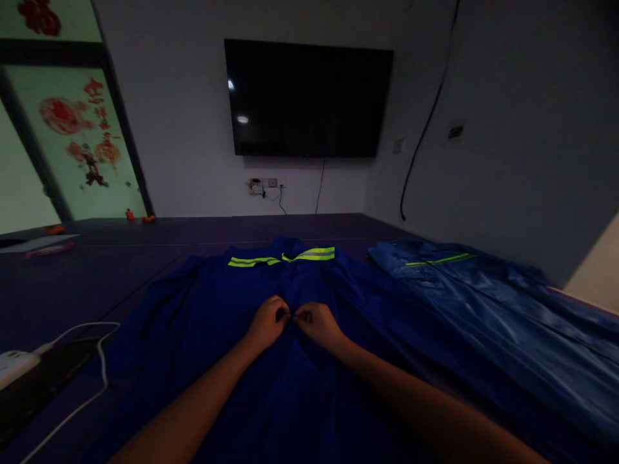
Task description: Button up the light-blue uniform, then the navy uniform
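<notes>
A dark blue work jacket (232,303) with yellow-green reflective strips across its chest lies spread out in front of me, collar pointing away. My left hand (269,320) pinches the jacket's front opening near the middle. Close beside it, my right hand (319,324) pinches the opposite front edge, thumb against fingers. The fingertips of both hands almost meet over the centre line. Whatever small fastening may lie between them is too dark and small to make out.
To the right lies another blue garment (464,290) with a yellow-green strip. A white power strip (19,367) with a white cable (103,361) sits at the left on a dark flat object. A television (309,100) hangs on the far wall, and a black cable (430,122) dangles at the right.
</notes>
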A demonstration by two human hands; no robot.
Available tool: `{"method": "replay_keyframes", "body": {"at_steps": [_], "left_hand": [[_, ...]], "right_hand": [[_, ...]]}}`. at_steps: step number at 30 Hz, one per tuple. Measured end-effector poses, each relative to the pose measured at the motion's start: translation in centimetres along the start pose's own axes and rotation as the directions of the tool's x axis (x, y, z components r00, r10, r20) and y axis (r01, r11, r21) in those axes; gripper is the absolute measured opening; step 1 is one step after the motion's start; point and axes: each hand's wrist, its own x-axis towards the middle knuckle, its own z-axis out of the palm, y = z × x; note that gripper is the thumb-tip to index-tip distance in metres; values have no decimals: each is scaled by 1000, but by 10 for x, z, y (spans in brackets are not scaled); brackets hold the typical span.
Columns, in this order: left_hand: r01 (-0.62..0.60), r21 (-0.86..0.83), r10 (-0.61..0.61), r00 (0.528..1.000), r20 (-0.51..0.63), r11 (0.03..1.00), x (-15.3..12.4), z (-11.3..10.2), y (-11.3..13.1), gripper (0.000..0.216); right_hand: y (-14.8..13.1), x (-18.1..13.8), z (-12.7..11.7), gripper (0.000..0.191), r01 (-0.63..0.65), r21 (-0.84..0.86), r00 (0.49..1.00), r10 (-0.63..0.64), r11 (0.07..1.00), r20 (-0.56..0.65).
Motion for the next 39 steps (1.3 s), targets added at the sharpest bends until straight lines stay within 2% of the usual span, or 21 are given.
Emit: {"method": "replay_keyframes", "body": {"at_steps": [5, 9, 19, 32, 39], "left_hand": [[50, -68, -54, 997, -57, 996, 0, -1, 0, 4], [67, -110, -73, 996, -54, 992, 0, -1, 0, 5], [92, -112, -92, 996, 7, 989, 0, 0, 0, 8], [83, -127, -87, 996, -27, 988, 0, 0, -2, 11], [86, -143, -87, 996, -5, 986, 0, 2, -5, 11]], "right_hand": [[1, 1, 2, 12, -23, 258, 1000, 27, 966, -15], [0, 1, 2, 9, -60, 332, 998, 57, 941, 18], [3, 2, 2, 10, -84, 222, 995, 70, 971, 72], [-2, 1, 1, 12, -53, 246, 998, 45, 968, 36], [1, 1, 2, 17, -37, 236, 998, 23, 971, 63]]}}
